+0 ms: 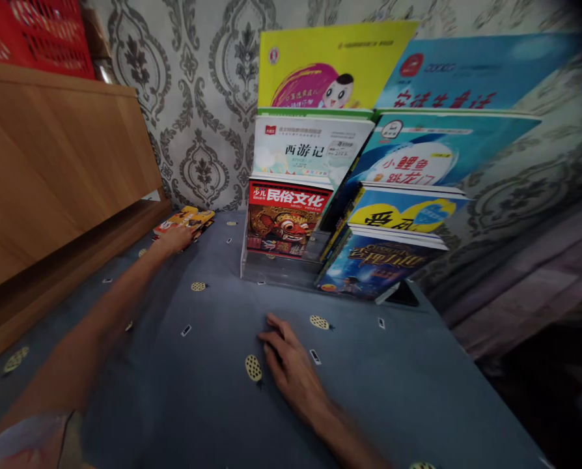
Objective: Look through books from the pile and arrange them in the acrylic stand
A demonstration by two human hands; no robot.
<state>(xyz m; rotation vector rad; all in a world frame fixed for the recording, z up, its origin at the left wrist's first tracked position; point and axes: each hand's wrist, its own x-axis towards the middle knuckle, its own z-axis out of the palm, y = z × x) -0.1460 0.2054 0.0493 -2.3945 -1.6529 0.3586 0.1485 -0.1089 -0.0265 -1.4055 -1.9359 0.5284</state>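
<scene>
Stretched far forward on the left, my left hand [178,239] is at the near edge of a small pile of yellow-orange books [186,218]. Its fingers are closed over the edge of the pile; their tips are hard to make out. My right hand [291,365] lies low over the blue-grey patterned cloth [213,378], its fingers extended and apart, with nothing in them. Beyond it stands a clear tiered rack [281,268] of children's books. A red-and-black book [286,218] fills its front left slot, and a dark blue book [379,264] leans at front right.
A wooden cabinet [61,169] borders the left side, with a red plastic basket [37,39] on top. Patterned wallpaper [203,150] covers the wall behind. A black flat object [404,293] lies beside the rack's right end. Curtain fabric [540,286] hangs at right.
</scene>
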